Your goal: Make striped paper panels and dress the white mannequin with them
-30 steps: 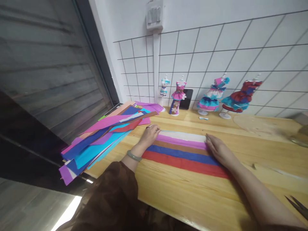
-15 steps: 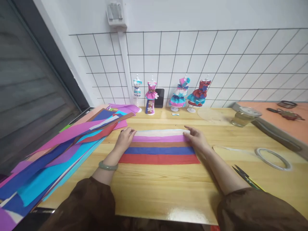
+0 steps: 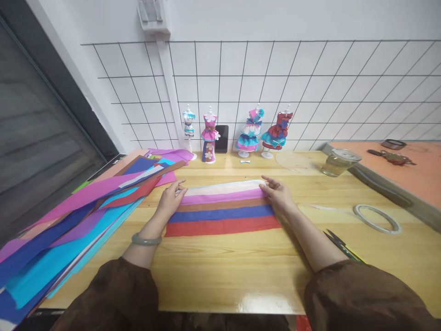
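On the wooden table lies a striped piece of overlapping strips [image 3: 223, 214], white, pink, brown, blue and red from back to front. My left hand [image 3: 171, 196], with a green bangle on the wrist, pinches its back left corner. The back right corner is between the thumb and fingers of my right hand [image 3: 276, 193]. The top white strip [image 3: 223, 187] stretches between both hands. Left of my left hand is a pile of long coloured strips [image 3: 86, 216] in blue, pink, red, brown and cyan.
Four small dressed mannequins [image 3: 248, 133] and a phone [image 3: 222, 139] stand along the tiled wall. Toward the right are a glass cup [image 3: 339, 163], a tape roll [image 3: 377, 219] and scissors [image 3: 342, 246]. A tiny bow [image 3: 245, 161] lies at the back.
The camera view has shifted, so most things appear further left. Both hands remain at the back corners of the striped piece, which now slants slightly, its right side higher in view.
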`<state>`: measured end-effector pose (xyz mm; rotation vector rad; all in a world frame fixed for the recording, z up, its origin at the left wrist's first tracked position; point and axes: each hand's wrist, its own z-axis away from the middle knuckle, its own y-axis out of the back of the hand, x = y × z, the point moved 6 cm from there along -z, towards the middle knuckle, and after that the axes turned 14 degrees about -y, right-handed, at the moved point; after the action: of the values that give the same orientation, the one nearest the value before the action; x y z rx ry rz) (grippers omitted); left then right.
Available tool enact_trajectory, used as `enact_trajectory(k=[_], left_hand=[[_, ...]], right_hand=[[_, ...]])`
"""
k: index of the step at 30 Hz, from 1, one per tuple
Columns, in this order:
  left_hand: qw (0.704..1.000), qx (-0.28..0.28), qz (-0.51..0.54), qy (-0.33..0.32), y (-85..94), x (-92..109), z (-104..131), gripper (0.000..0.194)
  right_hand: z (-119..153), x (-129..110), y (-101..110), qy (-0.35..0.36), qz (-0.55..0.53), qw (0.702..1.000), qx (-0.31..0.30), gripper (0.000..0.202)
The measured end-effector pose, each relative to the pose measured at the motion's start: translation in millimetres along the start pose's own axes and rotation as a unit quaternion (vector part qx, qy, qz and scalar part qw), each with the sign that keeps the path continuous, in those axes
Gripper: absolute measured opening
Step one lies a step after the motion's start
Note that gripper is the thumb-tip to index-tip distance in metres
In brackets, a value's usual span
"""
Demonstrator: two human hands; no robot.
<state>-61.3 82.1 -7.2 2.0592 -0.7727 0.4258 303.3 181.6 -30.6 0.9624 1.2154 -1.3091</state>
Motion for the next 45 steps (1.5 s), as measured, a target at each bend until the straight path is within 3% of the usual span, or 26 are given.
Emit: enact_trajectory(k=[5, 16, 25, 33, 45], left_hand=[[1.000, 0.013, 0.013, 0.011, 2.0, -1, 0, 0.039], [0.996, 0.044, 0.057, 0.054, 5.2, -9, 2, 0.044], [0.994, 0.061, 0.078, 0.051, 5.5, -17, 3, 0.042], [0.949, 0.135, 0.259, 0.116, 4.1, -25, 3, 0.050], [0.896, 0.194, 0.363, 0.164, 5.8, -32, 6, 0.049]], right_hand=[[5, 0, -7, -0.020, -0.003, 0.999, -0.025, 0.052], [8, -2, -1, -0.020, 0.003, 1.000, 0.019, 0.054], [6, -1, 9, -0.020, 0.032, 0.997, 0.062, 0.054], [8, 0, 8, -0.035, 0.016, 0.997, 0.064, 0.057], [14, -4, 3, -0.036, 0.008, 0.998, 0.047, 0.058]])
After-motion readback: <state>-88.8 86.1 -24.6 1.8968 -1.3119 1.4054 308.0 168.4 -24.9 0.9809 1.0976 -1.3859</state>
